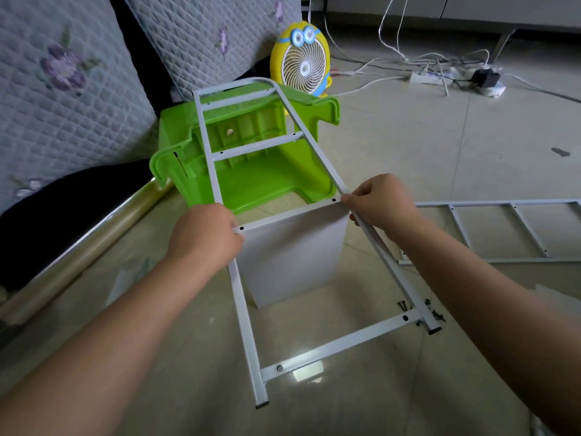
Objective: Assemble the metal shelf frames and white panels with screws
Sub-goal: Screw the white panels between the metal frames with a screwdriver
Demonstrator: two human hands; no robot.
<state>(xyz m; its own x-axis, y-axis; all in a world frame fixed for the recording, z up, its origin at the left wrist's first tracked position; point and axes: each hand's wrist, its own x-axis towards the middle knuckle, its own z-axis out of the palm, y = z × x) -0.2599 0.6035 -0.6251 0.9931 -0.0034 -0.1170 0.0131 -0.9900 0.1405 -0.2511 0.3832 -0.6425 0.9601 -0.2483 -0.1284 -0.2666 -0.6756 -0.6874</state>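
the white panel [292, 256] is stood on edge on the floor, its top edge met by a crossbar [289, 215] of the metal frame [246, 325], whose long axis runs away from the body onto the green stool [267, 180]. the left rail is gripped by the left hand [204, 234], and the right rail is pinched by the right hand [377, 199], one at each crossbar end. the screws [403, 305] lie nearer the right hand.

Wht metal frame [345, 346] aslant atop upright white panel [292, 256]; screws [435, 315] nr foot.
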